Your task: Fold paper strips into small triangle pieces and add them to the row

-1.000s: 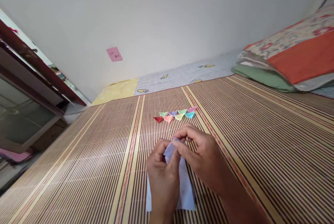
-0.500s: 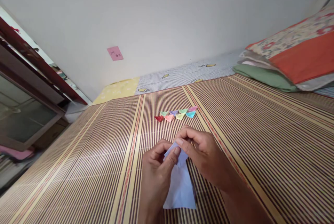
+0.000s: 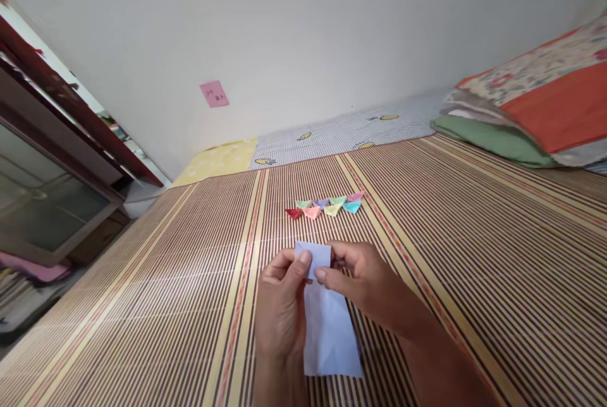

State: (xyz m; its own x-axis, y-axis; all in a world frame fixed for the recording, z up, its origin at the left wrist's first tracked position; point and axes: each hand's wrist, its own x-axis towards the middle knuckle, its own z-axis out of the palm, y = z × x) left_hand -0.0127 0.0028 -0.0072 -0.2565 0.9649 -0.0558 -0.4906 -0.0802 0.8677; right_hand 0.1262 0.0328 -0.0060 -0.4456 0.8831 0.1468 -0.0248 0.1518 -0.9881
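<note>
A small square of folded pale blue paper (image 3: 318, 256) is held up between my two hands. My left hand (image 3: 284, 293) pinches its left side, thumb on the front face. With thumb and fingers, my right hand (image 3: 363, 277) grips the lower right edge. Beneath the hands, a longer pale blue paper strip (image 3: 329, 337) lies on the striped mat. Beyond my fingertips sit several small folded paper pieces in two rows, among them a red one (image 3: 293, 213), a pink one (image 3: 312, 212) and a turquoise one (image 3: 351, 206).
The striped mat (image 3: 165, 306) covers the bed surface. Folded bedding (image 3: 545, 116) is stacked at the right. A pink note (image 3: 214, 93) is stuck on the white wall. Along the wall runs a checked cloth (image 3: 327, 135), and a glass-fronted cabinet (image 3: 42, 192) stands at the left.
The folded blue paper has turned from tilted to nearly upright and shows a flat square face. My right hand has shifted from its top to its lower right edge. The view has shifted slightly.
</note>
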